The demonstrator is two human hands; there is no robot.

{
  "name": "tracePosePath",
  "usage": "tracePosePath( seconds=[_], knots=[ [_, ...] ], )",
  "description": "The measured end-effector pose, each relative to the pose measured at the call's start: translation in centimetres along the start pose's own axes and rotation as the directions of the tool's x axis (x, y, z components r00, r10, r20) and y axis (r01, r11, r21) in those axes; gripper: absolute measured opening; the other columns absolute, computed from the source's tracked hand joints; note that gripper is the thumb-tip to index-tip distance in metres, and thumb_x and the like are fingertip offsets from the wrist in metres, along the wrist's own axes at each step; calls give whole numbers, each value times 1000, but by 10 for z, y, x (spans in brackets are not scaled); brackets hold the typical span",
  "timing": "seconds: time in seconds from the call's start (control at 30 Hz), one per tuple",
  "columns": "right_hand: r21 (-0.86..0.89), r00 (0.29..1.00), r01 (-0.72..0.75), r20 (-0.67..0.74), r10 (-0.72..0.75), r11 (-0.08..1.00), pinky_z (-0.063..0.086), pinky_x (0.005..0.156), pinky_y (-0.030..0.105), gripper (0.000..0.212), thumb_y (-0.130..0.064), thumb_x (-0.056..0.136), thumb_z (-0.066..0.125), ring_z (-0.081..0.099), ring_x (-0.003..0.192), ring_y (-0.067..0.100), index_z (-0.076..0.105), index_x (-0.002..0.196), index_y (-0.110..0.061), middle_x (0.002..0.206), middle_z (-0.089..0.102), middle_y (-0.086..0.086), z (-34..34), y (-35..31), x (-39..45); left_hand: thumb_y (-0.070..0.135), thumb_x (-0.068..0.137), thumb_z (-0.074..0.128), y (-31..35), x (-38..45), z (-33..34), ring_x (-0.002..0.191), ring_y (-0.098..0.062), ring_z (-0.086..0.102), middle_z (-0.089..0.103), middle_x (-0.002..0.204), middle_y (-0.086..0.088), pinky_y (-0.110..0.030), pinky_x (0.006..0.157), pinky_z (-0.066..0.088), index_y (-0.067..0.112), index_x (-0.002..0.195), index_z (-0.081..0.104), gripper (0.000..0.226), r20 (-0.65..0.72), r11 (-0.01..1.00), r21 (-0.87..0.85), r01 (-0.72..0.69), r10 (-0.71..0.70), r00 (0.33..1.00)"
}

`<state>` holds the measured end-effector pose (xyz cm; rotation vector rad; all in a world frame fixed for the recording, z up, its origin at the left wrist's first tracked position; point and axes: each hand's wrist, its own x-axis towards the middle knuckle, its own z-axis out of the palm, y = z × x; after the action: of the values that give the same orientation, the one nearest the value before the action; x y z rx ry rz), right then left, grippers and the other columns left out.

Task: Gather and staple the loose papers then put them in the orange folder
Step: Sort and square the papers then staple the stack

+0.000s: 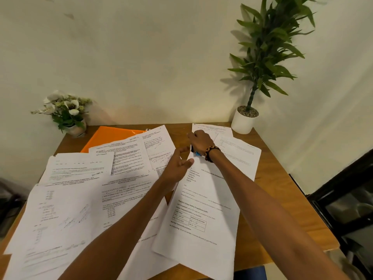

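Note:
Several loose printed papers [84, 199] lie spread over a wooden table [282, 190]. An orange folder [109, 136] lies at the back left, its front half hidden under sheets. My right hand [199, 140] is closed over a small dark and blue object, apparently the stapler [194, 152], at the top edge of a long printed sheet [201, 219]. The palm hides most of the stapler. My left hand [177, 165] rests with its fingers apart on the papers just left of that sheet's top corner. Two more sheets [238, 152] lie behind my right wrist.
A small pot of white flowers [75, 129] stands at the back left corner, and a tall green plant in a white pot [243, 122] at the back right. Dark furniture [343, 201] stands right of the table. Walls close off the back and right sides.

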<state>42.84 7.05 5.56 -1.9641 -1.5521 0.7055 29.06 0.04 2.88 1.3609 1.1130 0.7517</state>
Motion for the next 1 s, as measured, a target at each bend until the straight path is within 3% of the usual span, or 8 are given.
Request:
tracePosePath(
  seconds=[0.13, 0.33, 0.5, 0.6, 0.73, 0.83, 0.9, 1.0],
  knots=[
    [-120, 999, 30, 20, -28, 992, 37, 61, 28, 32, -49, 94, 44, 51, 69, 19, 42, 70, -28, 73, 52, -2, 3, 4, 4, 27, 103, 56, 3, 0, 2, 141, -27, 44, 37, 160, -3, -43, 109, 40, 21, 151, 39, 51, -3, 1000, 8, 25, -25, 1000],
    [-110, 985, 135, 119, -122, 985, 39, 67, 29, 52, -58, 102, 30, 50, 67, 16, 48, 74, -18, 71, 53, 0, 3, 5, -1, 32, 101, 58, -4, 2, -5, 137, -28, 48, 41, 157, -6, -41, 105, 45, 18, 147, 44, 50, -41, 995, -49, 91, -93, 995],
    [-34, 996, 79, 51, -78, 996, 45, 79, 36, 57, -49, 106, 22, 57, 78, 20, 58, 83, -11, 84, 62, 5, 8, 5, 0, 29, 103, 56, 1, 0, -6, 119, -17, 54, 43, 155, -5, -24, 85, 48, 16, 149, 41, 51, -38, 995, -29, 91, -92, 995],
    [-85, 997, 73, 38, -70, 994, 47, 81, 39, 60, -49, 106, 19, 59, 81, 23, 58, 80, -12, 87, 63, 9, 11, 1, -1, 31, 102, 57, 1, 1, -5, 138, -27, 46, 39, 158, -5, -35, 98, 44, 18, 150, 39, 53, -48, 997, -20, 68, -69, 996],
    [-159, 998, 67, 7, -66, 985, 41, 69, 32, 60, -50, 106, 18, 54, 70, 20, 52, 70, -15, 77, 58, 6, 14, 1, 1, 33, 102, 58, 3, 0, -3, 141, -29, 45, 41, 158, -4, -46, 109, 41, 17, 151, 39, 55, -36, 998, -29, 47, -48, 998],
    [-157, 1000, 18, -20, -21, 987, 38, 66, 32, 59, -49, 106, 19, 48, 61, 15, 47, 66, -17, 67, 51, 1, 16, 4, 3, 33, 102, 57, 3, 1, -3, 127, -26, 58, 56, 146, -6, -46, 105, 47, 12, 145, 49, 48, -27, 998, 23, 57, -56, 998],
    [-161, 999, -17, -41, 11, 987, 38, 64, 31, 57, -50, 106, 20, 45, 59, 15, 42, 64, -19, 64, 47, 0, 17, 4, 4, 30, 102, 57, -1, 4, -3, 103, -23, 72, 73, 120, -9, -49, 96, 55, 9, 126, 63, 33, -9, 999, 0, 49, -49, 999],
    [-104, 996, -70, -52, 65, 992, 36, 59, 27, 56, -50, 106, 21, 46, 60, 17, 41, 65, -17, 65, 47, 1, 18, 3, 4, 33, 101, 59, -11, 12, -3, 88, -30, 75, 75, 100, -17, -45, 83, 59, 2, 109, 67, 33, -25, 997, 29, 70, -70, 997]
  ],
)
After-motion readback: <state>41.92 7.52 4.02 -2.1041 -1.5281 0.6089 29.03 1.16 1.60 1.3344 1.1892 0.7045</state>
